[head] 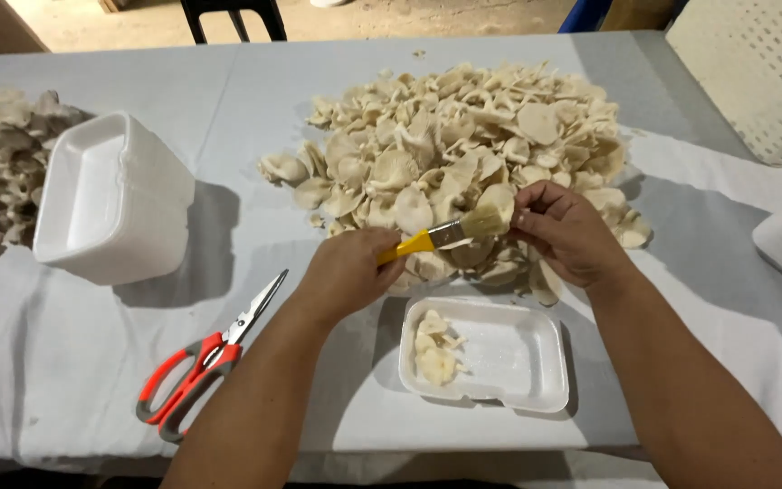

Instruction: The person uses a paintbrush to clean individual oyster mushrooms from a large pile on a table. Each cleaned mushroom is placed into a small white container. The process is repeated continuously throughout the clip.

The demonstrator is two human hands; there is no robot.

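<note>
Hands worked near the mushroom pile (pixel 463 136): left hand (pixel 348 272) clenched a yellow-handled brush (pixel 450 234), right hand (pixel 565 231) gripped a mushroom (pixel 498 201).

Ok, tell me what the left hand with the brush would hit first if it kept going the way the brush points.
The left hand aims the yellow-handled brush up and right. Its bristles already sit against the right hand, so it would likely meet that first, then the mushroom pile behind; depth is unclear.

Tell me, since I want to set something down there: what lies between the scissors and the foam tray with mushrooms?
In the head view, only the person's left forearm crosses above bare white cloth between the scissors and the tray.
</note>
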